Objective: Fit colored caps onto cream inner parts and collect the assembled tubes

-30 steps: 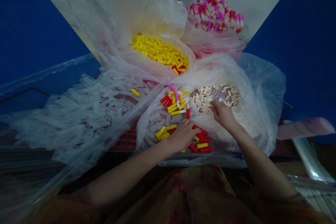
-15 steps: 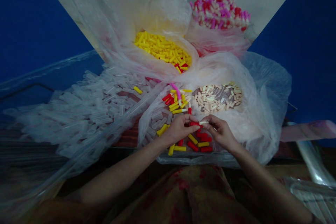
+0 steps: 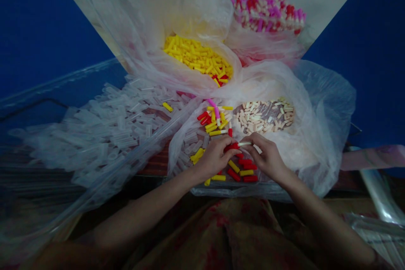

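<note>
My left hand [image 3: 219,153] pinches a short red plastic tube [image 3: 233,146] between thumb and fingers. In my right hand [image 3: 264,152] is a slim white stick-like piece [image 3: 244,144], its left end meeting the red tube's end. Whether it sits inside the tube I cannot tell. Below the hands lie loose red tubes [image 3: 250,179] and yellow tubes [image 3: 233,166] on clear plastic. Just beyond them is a small mixed group with a yellow tube [image 3: 215,133] that has a white end and a bent pink piece [image 3: 217,112].
Cream-coloured pieces [image 3: 253,120] lie in an open plastic bag [image 3: 306,135] at the right. Clear tubes [image 3: 120,122] are heaped at the left. Yellow tubes [image 3: 196,57] fill a bag behind, and a pile of pink, red and white pieces [image 3: 268,10] stands at the back right.
The white piece now lines up with the red tube's end, where before it lay across near it. Both hands stay close together; the view has shifted slightly.
</note>
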